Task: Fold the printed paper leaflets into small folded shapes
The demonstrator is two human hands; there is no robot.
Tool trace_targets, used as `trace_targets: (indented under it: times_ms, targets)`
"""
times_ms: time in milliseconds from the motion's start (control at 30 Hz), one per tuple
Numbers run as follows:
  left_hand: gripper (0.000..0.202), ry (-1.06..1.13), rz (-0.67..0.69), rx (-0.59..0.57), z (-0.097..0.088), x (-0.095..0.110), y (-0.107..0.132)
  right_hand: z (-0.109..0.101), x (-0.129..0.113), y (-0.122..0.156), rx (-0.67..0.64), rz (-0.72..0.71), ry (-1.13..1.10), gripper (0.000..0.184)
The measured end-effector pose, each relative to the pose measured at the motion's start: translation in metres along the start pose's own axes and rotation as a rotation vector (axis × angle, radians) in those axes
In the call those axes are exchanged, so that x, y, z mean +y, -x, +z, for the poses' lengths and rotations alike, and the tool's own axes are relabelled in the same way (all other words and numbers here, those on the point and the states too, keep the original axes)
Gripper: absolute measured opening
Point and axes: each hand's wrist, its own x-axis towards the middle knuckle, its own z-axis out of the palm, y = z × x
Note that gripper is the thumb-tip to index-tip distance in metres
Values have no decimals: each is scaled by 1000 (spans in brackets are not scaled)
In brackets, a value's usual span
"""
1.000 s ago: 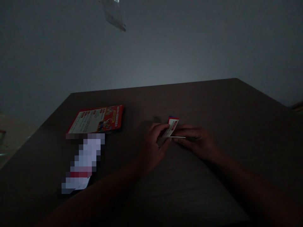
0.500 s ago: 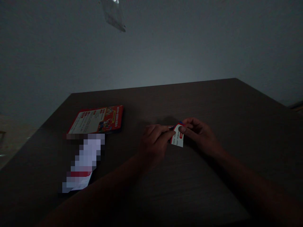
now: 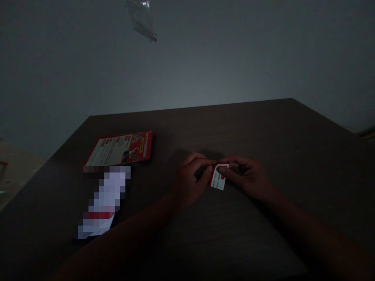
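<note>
A small folded piece of printed paper (image 3: 218, 183), white with a red border and dark lettering, is between my two hands just above the table. On its left edge, my left hand (image 3: 193, 175) is closed in a pinch, thumb and fingertips at the fold. My right hand (image 3: 247, 175) grips the other side, its thumb lying flat over the printed face and its fingers behind. The dim light hides the paper's underside and the exact finger contact there.
Left on the dark wooden table (image 3: 234, 125) lies a red printed booklet or stack of sheets (image 3: 117, 150). In front of it is a phone-like object (image 3: 105, 199) with a lit, pixelated face. A clear plastic bag (image 3: 142, 19) hangs on the wall.
Both hands and the paper have come slightly nearer to me. My left fingers have shifted from lying across the paper to pinching its upper left edge.
</note>
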Motion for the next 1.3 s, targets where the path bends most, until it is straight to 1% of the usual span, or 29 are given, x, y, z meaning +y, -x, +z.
trace_targets:
  times_ms: [133,333,600,767,967,1133,1200,1300]
  targets:
    - [13,-3,57,-36,0,0,-1,0,-2,1,-4,-31,30,14]
    - [11,-80,76,-22,0,0,-1,2,-1,1,-16,-24,31,13]
    - [10,-246,143,-38,0,3,2,8,3,-2,-51,92,-138,14]
    - [10,-335,204,-30,0,3,0,10,7,-3,-30,132,-249,14]
    - [10,-366,189,-21,1,4,-1,11,3,-4,-29,144,-306,12]
    - [10,-443,232,-7,2,5,-2,12,4,-6,-25,170,-309,15]
    - [11,-454,235,-7,2,5,-2,12,5,-6,-20,156,-282,14]
    - [12,-448,196,-5,3,4,-2,12,6,-5,-21,123,-254,15]
